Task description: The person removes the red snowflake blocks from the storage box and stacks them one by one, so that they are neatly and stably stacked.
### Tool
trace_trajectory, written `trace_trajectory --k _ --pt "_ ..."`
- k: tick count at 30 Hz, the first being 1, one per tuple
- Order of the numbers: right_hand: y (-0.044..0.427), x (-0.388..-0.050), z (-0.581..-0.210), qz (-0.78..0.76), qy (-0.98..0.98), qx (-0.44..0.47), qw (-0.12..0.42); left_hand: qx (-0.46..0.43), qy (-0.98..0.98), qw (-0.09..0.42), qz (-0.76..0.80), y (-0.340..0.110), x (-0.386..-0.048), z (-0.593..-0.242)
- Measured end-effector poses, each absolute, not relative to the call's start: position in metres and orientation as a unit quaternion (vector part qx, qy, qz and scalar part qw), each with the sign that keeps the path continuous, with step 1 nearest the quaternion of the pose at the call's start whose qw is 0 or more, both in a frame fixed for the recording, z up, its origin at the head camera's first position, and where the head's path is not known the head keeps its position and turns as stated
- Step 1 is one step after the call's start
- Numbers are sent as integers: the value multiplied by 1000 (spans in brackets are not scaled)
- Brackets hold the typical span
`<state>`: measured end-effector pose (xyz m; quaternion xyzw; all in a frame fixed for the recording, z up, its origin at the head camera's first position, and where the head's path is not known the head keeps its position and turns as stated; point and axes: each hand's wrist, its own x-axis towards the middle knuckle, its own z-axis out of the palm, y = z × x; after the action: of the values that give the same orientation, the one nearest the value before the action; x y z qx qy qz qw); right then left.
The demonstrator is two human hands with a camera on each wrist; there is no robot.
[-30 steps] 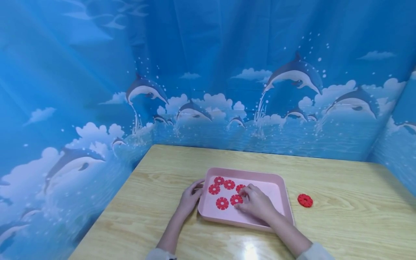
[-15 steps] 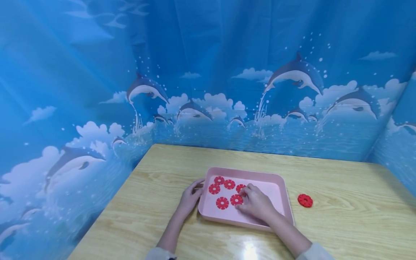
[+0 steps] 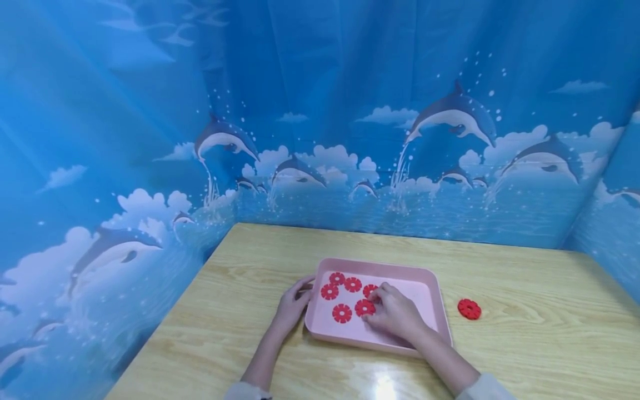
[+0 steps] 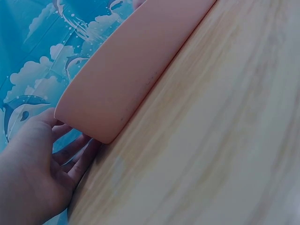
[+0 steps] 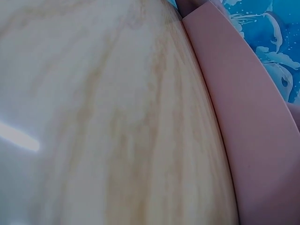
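So the right hand (image 3: pixel 397 315) is down inside the pink tray (image 3: pixel 380 269), thumb and fingers bent in at the edge of one flat red disc (image 3: pixel 359 307). Can't tell if they're actually pinching it or just touching, and the right wrist view is no help, since the tray's near wall fills that side. The disc is round with notches and a center hole, so there's no long axis or pointy end. Its face is turned up.

The left hand (image 3: pixel 291 305) isn't grasping anything, fingers loosely spread and touching the tray's left end. The tray's long axis runs sideways from those fingers and on past the right ones, with its right end angled slightly nearer the person.

Other stuff: a half-hidden disc (image 3: pixel 367 290) sits just past the right index finger, which partly covers it. A lone disc (image 3: pixel 347 313) is left of the right thumb, near it, and a trio of discs (image 3: pixel 333 292) lies further left and beyond, closer to the left fingers. One outside disc (image 3: pixel 464 309) is on the wood table (image 3: pixel 260 255), well right of the right fingers, with the tray's right wall in between. Dolphin curtain (image 3: pixel 320 111) beyond both hands.
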<state>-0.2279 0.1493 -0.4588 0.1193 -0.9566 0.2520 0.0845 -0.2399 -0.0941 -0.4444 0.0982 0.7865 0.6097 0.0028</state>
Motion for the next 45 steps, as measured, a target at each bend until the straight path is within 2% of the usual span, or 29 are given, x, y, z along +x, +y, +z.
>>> trace_trajectory --k 19,26,45 --pt "165 -214 -437 280 -946 115 117 99 786 4 610 -96 -240 -448" --pt "183 -208 -431 281 -941 131 138 100 786 -1 610 -96 -241 -447" --pt "243 -185 -402 260 -947 84 168 98 787 2 610 -95 -241 -446"
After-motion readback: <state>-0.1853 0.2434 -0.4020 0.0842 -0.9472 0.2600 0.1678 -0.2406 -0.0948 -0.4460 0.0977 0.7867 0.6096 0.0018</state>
